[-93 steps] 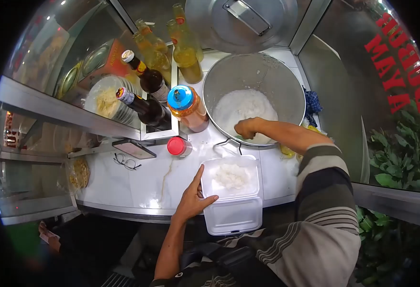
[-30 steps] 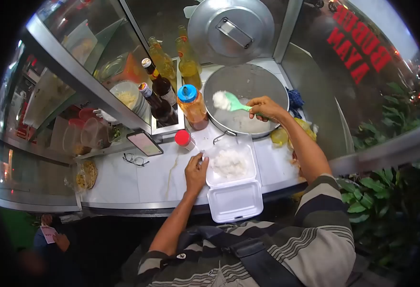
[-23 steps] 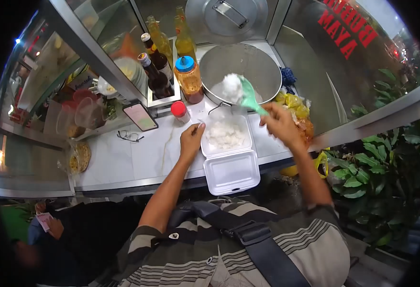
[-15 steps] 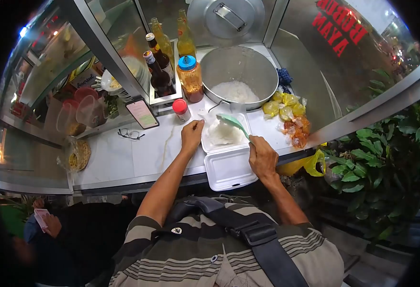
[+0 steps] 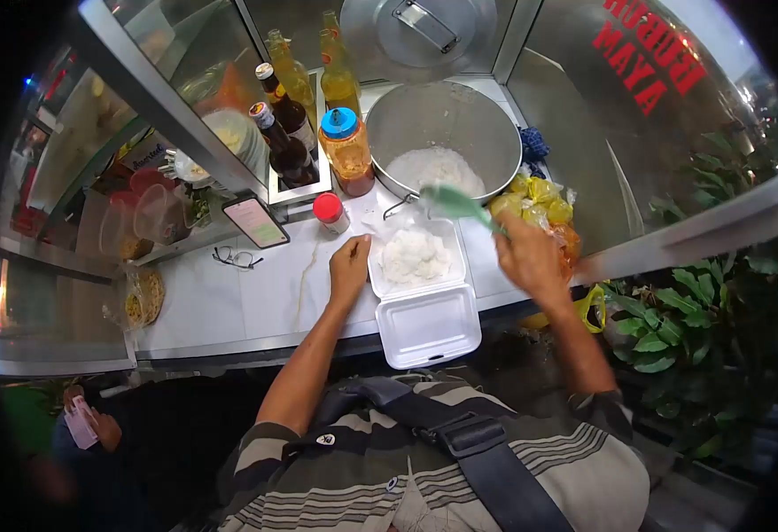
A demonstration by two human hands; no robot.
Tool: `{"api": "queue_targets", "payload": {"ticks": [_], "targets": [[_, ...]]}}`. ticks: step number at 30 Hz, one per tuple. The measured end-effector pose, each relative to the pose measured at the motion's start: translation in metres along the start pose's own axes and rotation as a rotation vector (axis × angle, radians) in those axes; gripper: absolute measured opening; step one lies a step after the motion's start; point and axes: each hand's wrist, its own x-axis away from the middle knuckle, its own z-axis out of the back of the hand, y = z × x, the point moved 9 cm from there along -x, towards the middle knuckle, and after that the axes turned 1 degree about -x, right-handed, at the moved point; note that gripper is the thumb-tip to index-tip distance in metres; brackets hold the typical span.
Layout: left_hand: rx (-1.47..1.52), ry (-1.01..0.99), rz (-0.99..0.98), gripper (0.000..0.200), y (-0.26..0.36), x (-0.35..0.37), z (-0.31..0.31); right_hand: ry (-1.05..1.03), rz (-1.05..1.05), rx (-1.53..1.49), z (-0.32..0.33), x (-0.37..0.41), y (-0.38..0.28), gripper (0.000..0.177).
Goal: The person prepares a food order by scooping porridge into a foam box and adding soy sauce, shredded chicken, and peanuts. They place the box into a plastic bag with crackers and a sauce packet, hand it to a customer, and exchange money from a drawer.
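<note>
My right hand (image 5: 533, 257) is closed round the handle of a green serving spoon (image 5: 451, 202), blurred by motion, whose head overlaps the near rim of a large metal pot (image 5: 504, 133). White rice (image 5: 438, 168) lies at the pot's bottom. Just in front of the pot is a white foam takeaway box (image 5: 429, 324), its lid folded back toward me. A mound of the same white rice (image 5: 416, 255) fills its base, over a thin liner that sticks up at the back left. My left hand (image 5: 349, 266) has its fingers pressed together at the box's left rim.
Left of the pot stand a blue-capped sauce bottle (image 5: 347, 155), a red-lidded jar (image 5: 330, 213) and a rack of glass bottles (image 5: 293, 164). A phone (image 5: 256, 222) and eyeglasses (image 5: 237, 258) lie farther left. Yellow bags (image 5: 535, 199) sit right of the pot. Another person's hand (image 5: 105, 430) shows lower left.
My right hand has lifted the spoon out of the box and moved right and toward the pot. The rice mound in the box is now uncovered. My left hand stays at the box's rim.
</note>
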Motion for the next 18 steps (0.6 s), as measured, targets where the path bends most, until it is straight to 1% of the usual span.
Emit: {"api": "queue_targets", "payload": {"ticks": [1, 2, 4, 6, 7, 8, 9, 10, 11, 13, 15, 16, 17, 18], "targets": [[-0.006, 0.001, 0.010, 0.035, -0.004, 0.002, -0.001, 0.014, 0.069, 0.095, 0.004, -0.027, 0.007, 0.014], [-0.022, 0.046, -0.019, 0.034, -0.003, 0.003, 0.001, -0.028, 0.085, 0.150, 0.004, -0.058, 0.009, 0.017], [-0.044, 0.115, -0.101, 0.031, 0.012, 0.008, 0.004, -0.230, 0.065, 0.267, -0.045, -0.127, 0.035, 0.020], [-0.029, 0.130, -0.094, 0.031, 0.007, 0.009, 0.004, -0.475, 0.140, 0.348, -0.143, -0.178, 0.068, 0.021], [-0.006, 0.143, -0.095, 0.030, 0.005, 0.009, 0.005, -0.637, 0.183, 0.394, -0.193, -0.190, 0.075, 0.022], [-0.028, 0.170, -0.123, 0.028, 0.020, 0.013, 0.006, -0.796, 0.231, 0.439, -0.242, -0.193, 0.080, 0.023], [-0.043, 0.177, -0.111, 0.028, 0.017, 0.012, 0.006, -0.871, 0.292, 0.395, -0.291, -0.188, 0.083, 0.022], [-0.047, 0.188, -0.141, 0.028, 0.017, 0.012, 0.007, -0.947, 0.351, 0.351, -0.328, -0.179, 0.082, 0.021], [-0.050, 0.198, -0.174, 0.027, 0.017, 0.011, 0.007, -1.010, 0.409, 0.315, -0.346, -0.166, 0.070, 0.018], [-0.062, 0.211, -0.193, 0.026, 0.018, 0.010, 0.008, -1.231, 0.346, 0.298, -0.366, -0.147, 0.052, 0.016], [-0.039, 0.168, -0.109, 0.027, 0.018, 0.011, 0.008, -1.211, 0.040, 0.064, -0.335, -0.160, 0.055, 0.016], [-0.034, 0.169, -0.121, 0.027, 0.015, 0.012, 0.008, -1.201, -0.100, -0.123, -0.325, -0.167, 0.067, 0.015], [-0.056, 0.179, -0.152, 0.027, 0.016, 0.012, 0.008, -1.179, -0.099, -0.114, -0.308, -0.169, 0.082, 0.015], [-0.078, 0.189, -0.189, 0.027, 0.018, 0.011, 0.009, -1.075, -0.214, -0.413, -0.282, -0.172, 0.087, 0.016]]}}
